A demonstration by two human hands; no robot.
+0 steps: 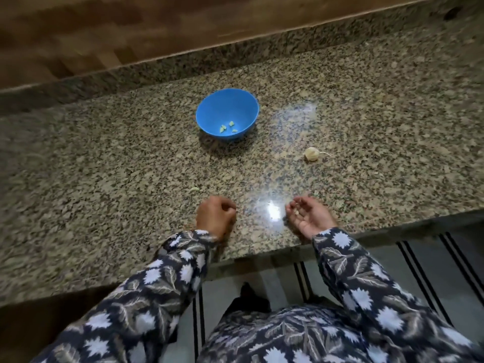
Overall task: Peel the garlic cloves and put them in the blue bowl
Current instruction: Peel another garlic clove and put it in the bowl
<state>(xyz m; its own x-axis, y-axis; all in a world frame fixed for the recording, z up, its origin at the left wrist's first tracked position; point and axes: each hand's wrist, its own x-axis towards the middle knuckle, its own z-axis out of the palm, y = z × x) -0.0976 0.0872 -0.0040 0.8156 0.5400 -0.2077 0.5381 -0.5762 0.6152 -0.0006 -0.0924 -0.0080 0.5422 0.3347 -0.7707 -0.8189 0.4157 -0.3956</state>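
Note:
A blue bowl stands on the granite counter and holds three small peeled garlic pieces. To its right lies the rest of a garlic bulb in its papery skin. My left hand hovers near the counter's front edge, fingers curled into a fist; whether it holds anything is hidden. My right hand is palm up with fingers curled round a small pale garlic bit. A small pale scrap lies on the counter ahead of my left hand.
A wooden wall panel rises behind the counter's raised granite back edge. The counter's front edge runs just under my wrists, with a striped mat on the floor below. A bright light glare sits between my hands.

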